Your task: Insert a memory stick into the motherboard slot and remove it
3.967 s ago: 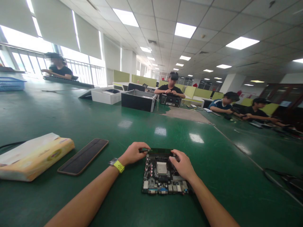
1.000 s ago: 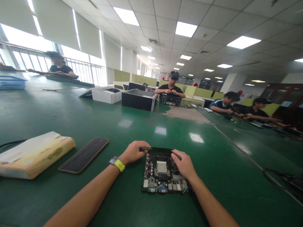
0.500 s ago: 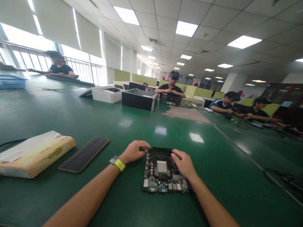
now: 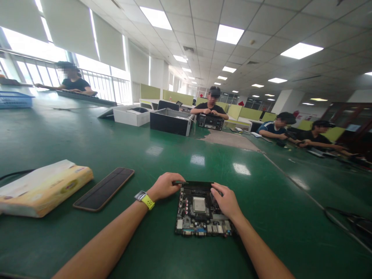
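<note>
A motherboard (image 4: 216, 217) lies on the green table in front of me, its ports toward me and a silvery square chip (image 4: 199, 205) at its middle. Along its far edge stands a thin dark strip (image 4: 199, 186), perhaps a memory module. My left hand (image 4: 166, 186) pinches something small and dark at the left end of that strip; what it is cannot be made out. My right hand (image 4: 226, 199) is at the strip's right end, thumb and fingers closed round it. A watch with a yellow-green band (image 4: 148, 201) is on my left wrist.
To the left lie a dark phone-like slab (image 4: 104, 190) and a soft tissue pack (image 4: 49, 188). An open computer case (image 4: 170, 123) and a white box (image 4: 131, 117) stand farther back. Cables (image 4: 345, 219) lie at the right. Several people sit around the table.
</note>
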`<state>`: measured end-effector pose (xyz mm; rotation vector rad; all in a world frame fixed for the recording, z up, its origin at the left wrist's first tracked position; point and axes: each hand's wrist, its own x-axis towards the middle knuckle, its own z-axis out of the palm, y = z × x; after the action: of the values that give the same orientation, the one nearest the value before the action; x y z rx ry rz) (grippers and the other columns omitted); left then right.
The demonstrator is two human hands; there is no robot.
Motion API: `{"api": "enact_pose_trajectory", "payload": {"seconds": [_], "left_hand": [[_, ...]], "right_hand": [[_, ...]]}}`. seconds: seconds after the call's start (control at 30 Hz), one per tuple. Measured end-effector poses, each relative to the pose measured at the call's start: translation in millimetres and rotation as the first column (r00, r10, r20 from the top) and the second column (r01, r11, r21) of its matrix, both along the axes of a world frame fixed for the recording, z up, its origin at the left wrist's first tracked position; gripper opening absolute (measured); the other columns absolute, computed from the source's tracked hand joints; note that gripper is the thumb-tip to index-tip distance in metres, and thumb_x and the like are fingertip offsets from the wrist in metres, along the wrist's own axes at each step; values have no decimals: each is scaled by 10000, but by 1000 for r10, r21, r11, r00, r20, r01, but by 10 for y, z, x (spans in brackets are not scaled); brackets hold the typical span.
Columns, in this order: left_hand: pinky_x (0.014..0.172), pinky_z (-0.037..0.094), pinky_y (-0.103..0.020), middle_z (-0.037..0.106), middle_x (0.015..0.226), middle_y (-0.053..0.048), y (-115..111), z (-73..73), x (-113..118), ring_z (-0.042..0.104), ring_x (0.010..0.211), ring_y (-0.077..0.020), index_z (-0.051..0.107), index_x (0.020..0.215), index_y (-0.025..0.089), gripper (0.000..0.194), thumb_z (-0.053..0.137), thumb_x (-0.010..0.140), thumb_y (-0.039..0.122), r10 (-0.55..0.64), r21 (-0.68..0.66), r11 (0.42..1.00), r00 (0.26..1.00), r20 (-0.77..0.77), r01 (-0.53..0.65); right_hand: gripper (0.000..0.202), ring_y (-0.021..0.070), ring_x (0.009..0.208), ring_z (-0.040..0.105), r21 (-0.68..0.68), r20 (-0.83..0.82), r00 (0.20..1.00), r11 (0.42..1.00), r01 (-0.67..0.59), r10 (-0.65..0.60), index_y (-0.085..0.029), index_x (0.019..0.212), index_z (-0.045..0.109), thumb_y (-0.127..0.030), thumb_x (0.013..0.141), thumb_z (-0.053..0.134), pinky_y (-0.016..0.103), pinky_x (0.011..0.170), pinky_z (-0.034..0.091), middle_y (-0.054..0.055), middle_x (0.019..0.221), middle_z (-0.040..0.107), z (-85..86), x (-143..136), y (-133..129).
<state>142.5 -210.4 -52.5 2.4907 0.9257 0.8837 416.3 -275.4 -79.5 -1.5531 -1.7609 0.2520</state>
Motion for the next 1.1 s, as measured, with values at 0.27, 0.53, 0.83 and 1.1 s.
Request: {"api": "enact_pose_trajectory", "payload": {"seconds": [0.27, 0.53, 0.83, 1.1], "left_hand": [[828, 470, -248, 708, 944, -11, 12, -32, -3, 632, 848, -158, 705, 913, 215, 311, 513, 693, 107, -1, 7, 1000, 1000, 18, 1], [785, 478, -238, 706, 924, -21, 6, -26, 5, 634, 817, -149, 702, 898, 188, 305, 505, 686, 91, -13, 21, 1000, 999, 43, 12], [795, 472, -235, 709, 915, -13, 2, -12, 7, 632, 812, -146, 705, 890, 202, 296, 503, 697, 104, -5, -1, 1000, 1000, 15, 5], [743, 480, -232, 702, 924, -17, 3, -33, 4, 625, 789, -147, 702, 901, 201, 317, 503, 681, 91, -4, -5, 1000, 999, 40, 4]], "right_hand": [[359, 228, 1110, 583, 6, 11, 1000, 1000, 1, -1, -191, 1065, 695, -397, 845, 499, 395, 1001, 411, 84, 1142, 667, -7, 7, 7], [356, 233, 1098, 589, 0, 26, 1000, 1000, 5, -5, -185, 1045, 704, -395, 842, 502, 397, 994, 415, 90, 1131, 673, -18, 10, 16], [361, 238, 1108, 582, -9, 35, 999, 1000, 2, -2, -186, 1056, 700, -397, 836, 506, 409, 997, 410, 91, 1144, 666, -6, 6, 9], [362, 235, 1105, 585, 2, 33, 999, 1000, -2, 2, -188, 1060, 697, -396, 834, 504, 407, 997, 414, 91, 1141, 668, 14, -12, -10]]}}
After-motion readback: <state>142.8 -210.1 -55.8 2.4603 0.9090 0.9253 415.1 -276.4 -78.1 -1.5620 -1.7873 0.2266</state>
